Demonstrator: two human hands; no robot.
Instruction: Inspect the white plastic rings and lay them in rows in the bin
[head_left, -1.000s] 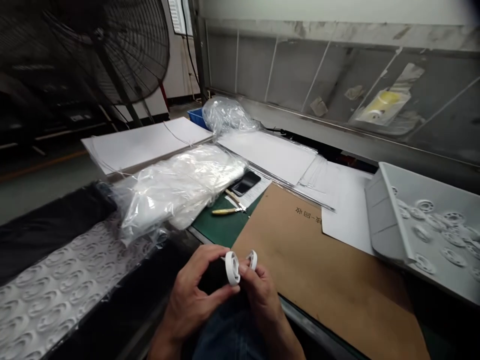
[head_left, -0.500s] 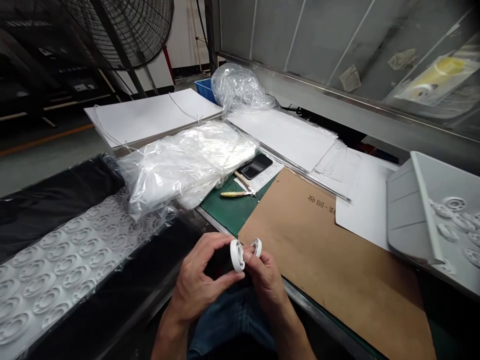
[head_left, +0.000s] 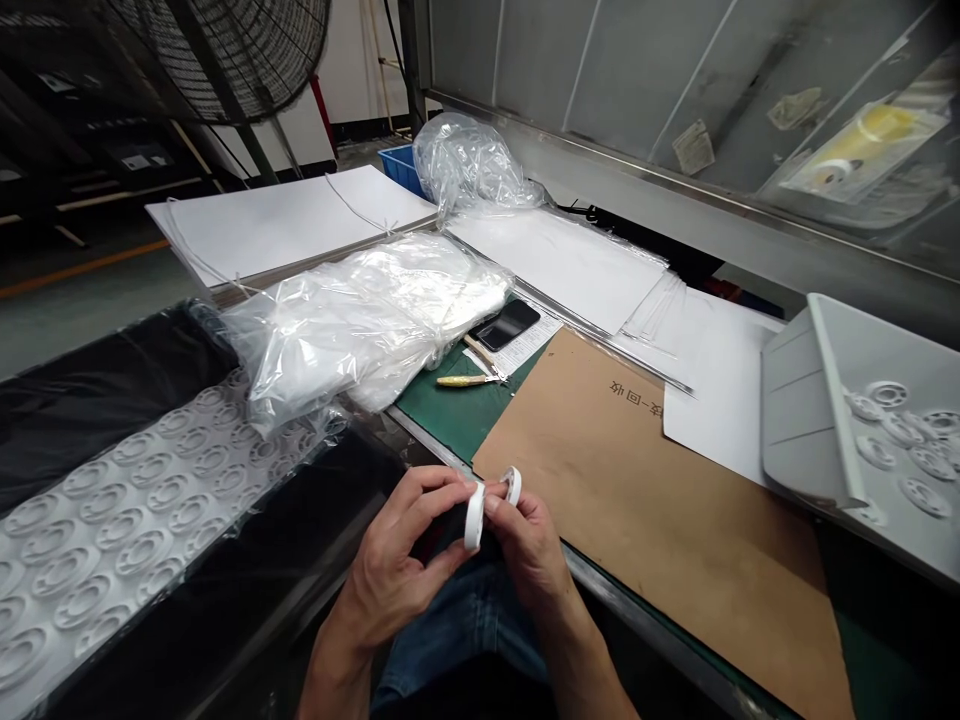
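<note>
Between thumb and fingers, my left hand [head_left: 401, 555] pinches a white plastic ring [head_left: 474, 516], turned almost edge-on to me. Close beside it, my right hand [head_left: 531, 545] is closed on a second white ring [head_left: 513, 486], held upright over its curled fingers. The right thumb reaches near the first ring; whether it touches is unclear. Both hands are above my lap at the bench's front edge. Rows of similar rings [head_left: 146, 552] lie on a white sheet in the black-lined box to the left. More loose rings [head_left: 890, 395] rest in the grey bin [head_left: 806, 400] at right.
Brown cardboard [head_left: 675, 520] covers the bench's right front. Yellow-handled pliers [head_left: 463, 381] and a phone [head_left: 510, 325] lie on the green surface. Clear plastic bags [head_left: 375, 310] and white sheets [head_left: 555, 262] are behind. A large fan [head_left: 247, 60] stands at back left.
My left hand has turned its ring from an angled view to nearly edge-on. The ring in my right hand has tilted slightly. The whole view has shifted a little.
</note>
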